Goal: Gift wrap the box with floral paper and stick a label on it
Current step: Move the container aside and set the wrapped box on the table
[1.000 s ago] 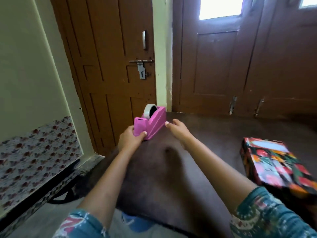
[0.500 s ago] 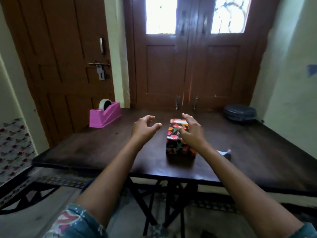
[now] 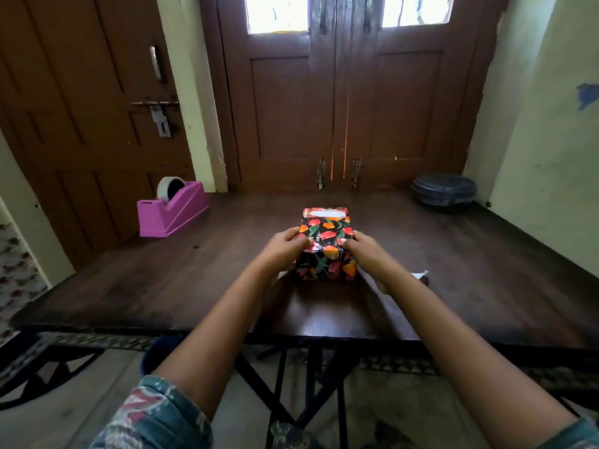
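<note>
Nearest to the camera are two patterned sleeves (image 3: 152, 416), and from them both bare forearms reach forward over the near edge of a dark wooden table (image 3: 162, 280). The table stands on a black metal frame.

In the middle of the table, a little toward the near side, stands the box (image 3: 327, 254), already covered in black paper with red and orange flowers. The left hand (image 3: 285, 251) grips its left side and the right hand (image 3: 366, 254) grips its right side. On each hand the thumb lies on the top face of the box near the front edge, and the fingers curl around the side. The box rests on the table. A white label (image 3: 327, 214) is on the far end of its top face.

Just right of the right wrist lies a small white paper scrap (image 3: 420, 274). Farther back, at the left corner, stands a pink tape dispenser (image 3: 171, 212) with a roll in it. At the far right corner lies a dark round container (image 3: 444, 191). Behind the table are brown wooden doors (image 3: 291, 108).
</note>
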Tool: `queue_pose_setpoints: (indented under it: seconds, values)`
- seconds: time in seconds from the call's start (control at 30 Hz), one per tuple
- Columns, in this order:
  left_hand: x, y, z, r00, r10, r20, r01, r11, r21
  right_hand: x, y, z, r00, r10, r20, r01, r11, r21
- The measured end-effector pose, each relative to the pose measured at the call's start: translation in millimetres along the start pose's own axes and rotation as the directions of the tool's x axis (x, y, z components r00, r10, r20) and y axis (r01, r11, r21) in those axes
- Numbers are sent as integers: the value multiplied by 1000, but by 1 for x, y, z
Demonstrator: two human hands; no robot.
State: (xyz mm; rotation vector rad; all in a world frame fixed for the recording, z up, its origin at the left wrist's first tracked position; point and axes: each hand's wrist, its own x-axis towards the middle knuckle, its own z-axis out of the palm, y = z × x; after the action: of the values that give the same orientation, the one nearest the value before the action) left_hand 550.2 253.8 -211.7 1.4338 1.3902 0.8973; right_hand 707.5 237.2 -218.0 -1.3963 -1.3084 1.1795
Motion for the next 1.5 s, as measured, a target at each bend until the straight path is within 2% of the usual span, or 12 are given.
queue_pose_setpoints:
  seconds: [0.2, 0.47, 0.53, 0.67, 0.77, 0.87, 0.97, 1.23, 1.5]
  values:
    - [57, 6, -7, 999, -21, 25, 20, 999, 30, 52, -12, -13, 997, 59, 58, -56, 996, -64]
    - [186, 21, -20, 993, -86, 86, 73, 987, 141, 184, -28, -34, 974, 195, 115, -173, 969, -179]
    - [209, 22, -21, 994, -76, 80, 65, 988, 139, 206, -28, -39, 977, 178, 121, -152, 969, -195]
    - [249, 22, -20, 996, -62, 59, 55, 992, 117, 243, -23, -47, 986, 119, 114, -105, 987, -120]
    - [258, 25, -21, 997, -66, 46, 61, 992, 108, 257, -22, -48, 992, 99, 83, -87, 986, -140]
    - [250, 26, -19, 994, -87, 66, 86, 996, 27, 257, -16, -46, 992, 120, 38, -113, 981, -160]
    - [243, 32, -19, 993, -117, 28, 117, 993, -8, 245, -23, -42, 988, 149, 31, -146, 987, -73]
    - [250, 46, -16, 982, -175, -64, 171, 983, -67, 246, -44, -34, 983, 183, 15, -184, 983, 16]
    - [268, 38, -21, 982, -182, -39, 178, 980, -87, 265, -45, -33, 976, 212, 49, -216, 973, 85]
